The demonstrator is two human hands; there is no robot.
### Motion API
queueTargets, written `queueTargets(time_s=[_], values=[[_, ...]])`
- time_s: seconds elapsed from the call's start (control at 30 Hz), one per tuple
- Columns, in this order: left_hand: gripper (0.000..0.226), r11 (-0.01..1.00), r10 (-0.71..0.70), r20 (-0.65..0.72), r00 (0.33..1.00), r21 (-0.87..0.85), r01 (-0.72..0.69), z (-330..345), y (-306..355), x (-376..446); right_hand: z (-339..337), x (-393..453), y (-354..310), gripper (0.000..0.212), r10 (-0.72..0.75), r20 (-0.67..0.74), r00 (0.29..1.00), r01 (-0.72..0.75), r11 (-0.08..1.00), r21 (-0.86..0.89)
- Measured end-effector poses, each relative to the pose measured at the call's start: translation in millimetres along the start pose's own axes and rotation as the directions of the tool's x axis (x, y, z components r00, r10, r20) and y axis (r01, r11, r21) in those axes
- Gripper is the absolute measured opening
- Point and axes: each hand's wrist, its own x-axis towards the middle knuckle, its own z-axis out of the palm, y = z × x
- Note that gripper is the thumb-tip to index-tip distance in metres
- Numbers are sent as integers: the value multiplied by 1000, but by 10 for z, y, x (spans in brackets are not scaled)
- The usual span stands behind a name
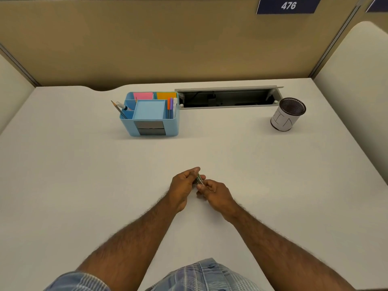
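Over the middle of the white desk (84,175), my left hand (182,185) and my right hand (216,193) meet around a small dark object (199,179), thin and partly see-through. Fingers of both hands curl round it and hide most of it, so I cannot tell what it is. A light blue desk organiser (150,114) stands at the back, left of centre. It holds pink and orange sticky notes, a pencil, a white marker and several coloured pens.
A black mesh pen cup (287,114) wrapped in white paper stands at the back right. An open cable tray slot (227,97) runs along the desk's rear edge between organiser and cup. Tan partition walls close in the desk; a sign reads 476 (288,5).
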Motion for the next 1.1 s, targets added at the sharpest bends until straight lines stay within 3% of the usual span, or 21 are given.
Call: queueTargets(time_s=[0.33, 0.43, 0.53, 0.67, 1.1], values=[[25, 992, 96, 65, 993, 72, -101, -9, 11, -20, 5, 6, 19, 20, -19, -24, 1000, 19, 999, -32], [23, 971, 181, 106, 978, 137, -194, 44, 87, -40, -28, 16, -6, 29, -65, -13, 998, 65, 996, 65], [26, 930, 264, 134, 955, 225, -289, 95, 130, -52, -74, 37, -52, 26, -125, -26, 992, 126, 990, 64], [26, 912, 323, 105, 941, 230, -339, 109, 144, -46, -101, 76, -89, 30, -160, -34, 987, 160, 987, 26], [21, 928, 322, -63, 944, 219, -302, 131, 49, -70, -72, 86, -64, 33, -184, -11, 983, 183, 982, -55]])
